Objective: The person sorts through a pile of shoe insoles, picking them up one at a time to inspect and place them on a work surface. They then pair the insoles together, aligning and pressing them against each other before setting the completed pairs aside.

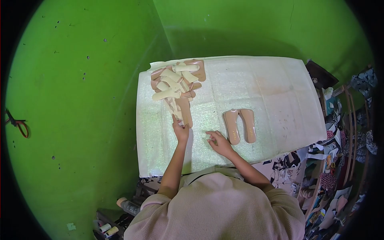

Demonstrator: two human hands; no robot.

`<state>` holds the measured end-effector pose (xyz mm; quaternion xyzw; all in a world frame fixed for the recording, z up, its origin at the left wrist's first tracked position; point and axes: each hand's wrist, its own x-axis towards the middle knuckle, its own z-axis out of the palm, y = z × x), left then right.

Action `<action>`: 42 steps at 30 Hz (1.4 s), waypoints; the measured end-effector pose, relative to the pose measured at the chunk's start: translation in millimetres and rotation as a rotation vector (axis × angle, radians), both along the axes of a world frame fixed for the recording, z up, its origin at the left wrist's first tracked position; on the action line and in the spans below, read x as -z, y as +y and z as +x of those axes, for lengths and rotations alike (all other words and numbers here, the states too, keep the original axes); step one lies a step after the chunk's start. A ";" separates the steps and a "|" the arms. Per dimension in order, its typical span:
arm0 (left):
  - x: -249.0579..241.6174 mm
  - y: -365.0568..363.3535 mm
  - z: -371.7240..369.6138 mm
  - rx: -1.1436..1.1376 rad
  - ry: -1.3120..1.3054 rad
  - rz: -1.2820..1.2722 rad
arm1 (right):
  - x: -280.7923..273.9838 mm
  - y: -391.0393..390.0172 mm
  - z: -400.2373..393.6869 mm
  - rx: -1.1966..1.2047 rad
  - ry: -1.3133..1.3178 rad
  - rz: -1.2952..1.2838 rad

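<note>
My left hand [181, 131] is at the near end of a pile on the left of the table, its fingers closed on the lower end of a tan shoe sole [184, 110]. Its fingertips also reach a cream strip [172, 105] lying alongside. More cream sole-shaped pieces and strips [173, 76] lie heaped over tan soles [198, 69] behind it. My right hand [220, 143] hovers over or rests on the sheet, fingers loosely bent and apart, with nothing visible in them. To its right lie tan soles with printed lettering [249, 126], side by side.
A whitish sheet [276, 100] covers the table. Green walls [96, 80] stand left and behind. Scissors [17, 122] hang on the left wall. At right is a rack [349, 132] with fabric scraps. A bottle [129, 206] and thread spools [112, 231] sit low at left.
</note>
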<state>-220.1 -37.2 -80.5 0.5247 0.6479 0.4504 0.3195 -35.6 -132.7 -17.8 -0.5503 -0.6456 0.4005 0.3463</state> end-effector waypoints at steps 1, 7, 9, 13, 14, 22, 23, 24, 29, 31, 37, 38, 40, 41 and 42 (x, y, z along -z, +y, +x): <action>7.6 2.9 -0.3 0.001 -0.035 0.020 | 0.8 0.0 1.5 0.007 0.023 -0.008; -30.3 -16.4 20.8 -0.004 -0.432 -0.151 | 6.5 1.3 14.5 0.143 0.194 -0.080; -45.1 -26.2 30.3 0.022 -0.502 -0.166 | 6.4 3.7 19.4 0.190 0.253 -0.116; -59.3 -44.4 47.9 0.128 -0.576 -0.181 | 3.6 10.3 30.2 0.290 0.316 -0.162; -62.3 -49.6 52.9 0.161 -0.591 -0.186 | 3.0 11.8 33.6 0.307 0.354 -0.154; -69.4 -81.7 90.2 0.431 -0.664 -0.241 | 9.6 10.3 57.7 0.486 0.509 -0.151; -70.2 -84.1 93.3 0.460 -0.666 -0.263 | 10.3 8.7 61.2 0.508 0.491 -0.172; -70.1 -86.1 96.1 0.479 -0.685 -0.258 | 2.3 6.2 63.3 0.527 0.466 -0.179; -66.6 -95.2 110.5 0.583 -0.670 -0.285 | -6.1 2.9 80.1 0.632 0.531 -0.146; -64.9 -100.1 117.5 0.637 -0.666 -0.290 | -8.9 4.5 90.1 0.663 0.551 -0.152; -61.1 -102.8 149.3 0.759 -0.590 -0.271 | -10.1 7.5 125.2 0.671 0.617 -0.072; -60.0 -102.5 155.4 0.773 -0.622 -0.278 | -4.4 8.4 135.7 0.659 0.557 -0.055; -57.7 -101.8 165.0 0.799 -0.685 -0.294 | -7.2 10.8 152.6 0.650 0.496 -0.039; -56.5 -102.4 166.9 0.828 -0.622 -0.318 | -8.0 12.5 159.5 0.645 0.467 -0.032; -59.0 -103.5 168.1 0.857 -0.558 -0.341 | -12.8 13.5 164.5 0.657 0.467 -0.016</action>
